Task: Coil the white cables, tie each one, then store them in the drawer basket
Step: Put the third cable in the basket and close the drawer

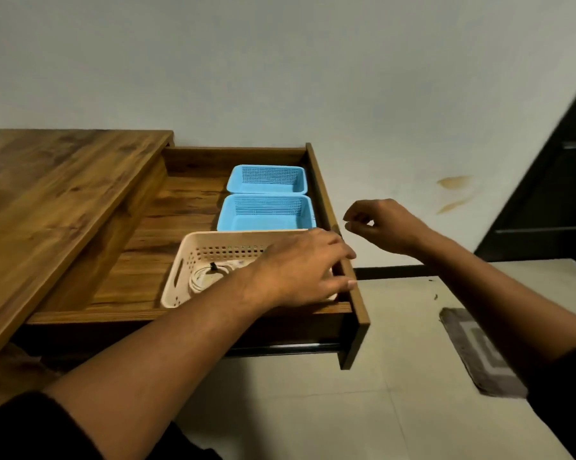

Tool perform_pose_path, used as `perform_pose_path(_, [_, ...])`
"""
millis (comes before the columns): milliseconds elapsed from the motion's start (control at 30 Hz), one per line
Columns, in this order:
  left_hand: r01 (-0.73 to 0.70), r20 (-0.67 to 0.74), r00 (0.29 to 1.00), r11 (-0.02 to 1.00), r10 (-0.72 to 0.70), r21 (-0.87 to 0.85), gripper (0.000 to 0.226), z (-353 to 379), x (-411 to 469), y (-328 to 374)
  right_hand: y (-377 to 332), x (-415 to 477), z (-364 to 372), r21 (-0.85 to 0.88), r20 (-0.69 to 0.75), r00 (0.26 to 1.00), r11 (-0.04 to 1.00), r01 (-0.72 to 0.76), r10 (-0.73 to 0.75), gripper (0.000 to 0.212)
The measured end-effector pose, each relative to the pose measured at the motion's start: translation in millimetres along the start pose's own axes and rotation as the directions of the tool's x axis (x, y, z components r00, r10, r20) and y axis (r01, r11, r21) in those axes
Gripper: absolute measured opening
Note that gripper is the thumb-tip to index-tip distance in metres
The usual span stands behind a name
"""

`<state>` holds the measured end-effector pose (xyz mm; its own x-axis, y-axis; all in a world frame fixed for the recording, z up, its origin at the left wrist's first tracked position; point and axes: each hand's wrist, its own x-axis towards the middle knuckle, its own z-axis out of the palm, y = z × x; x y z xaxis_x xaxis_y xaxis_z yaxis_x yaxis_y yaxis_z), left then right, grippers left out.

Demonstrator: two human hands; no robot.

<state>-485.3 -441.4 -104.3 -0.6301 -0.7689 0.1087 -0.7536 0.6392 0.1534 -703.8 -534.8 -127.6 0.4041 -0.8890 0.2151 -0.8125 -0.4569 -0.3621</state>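
I see a brown wooden desk point(47, 180) with its wide wooden drawer point(333, 207) pulled out to the side. Inside the drawer, near the front, sits a cream plastic basket with little holes and a handle slot point(193, 257). A white cable rolled into a ring with a small dark tie on it point(207, 277) lies in the bottom of that basket. Behind the cream basket are two blue plastic mesh baskets point(266, 214), one just behind the other, along the drawer's right side. My left hand point(300, 270) reaches over the cream basket, and its fingers point(343, 257) wrap over the drawer's front board, gripping the edge. My right hand point(379, 227) floats in the air just past the drawer front, apart from it. Its fingers are curled loosely and it is not holding anything I can see. On the pale tiled floor point(379, 410) below lies a grey floor mat point(479, 353). A plain white wall point(280, 78) stands behind the desk.
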Motion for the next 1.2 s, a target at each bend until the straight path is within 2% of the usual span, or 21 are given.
perform_pose_path(133, [-0.097, 0.098, 0.991, 0.991, 0.089, 0.09, 0.064, 16.0, 19.5, 26.5, 19.2, -14.5, 14.3, -0.002, 0.102, 0.993, 0.998, -0.056, 0.056, 0.031])
perform_pose_path(300, [-0.117, 0.212, 0.974, 0.98, 0.081, 0.164, 0.07, 32.5, 24.0, 28.9, 16.2, -12.6, 32.9, 0.042, 0.188, 0.981, 0.997, -0.065, 0.057, 0.044])
perform_pose_path(733, [-0.141, 0.173, 0.979, 0.97, 0.107, 0.199, 0.067, 32.9, -5.1, -0.9, -12.0, 12.2, 59.3, 0.048, 0.221, 0.974, 0.997, -0.06, 0.048, 0.049])
perform_pose_path(967, [-0.063, 0.17, 0.985, 0.976, 0.028, 0.209, 0.064, 10.4, -60.7, -48.4, -72.7, 42.0, 87.3, 0.048, 0.244, 0.969, 0.998, 0.039, -0.05, 0.053])
perform_pose_path(1200, [0.088, 0.166, 0.976, 0.948, -0.144, 0.304, 0.062, -12.8, -135.8, -101.2, -156.0, 77.7, 128.6, 0.068, 0.254, 0.955, 0.988, 0.141, -0.154, 0.058])
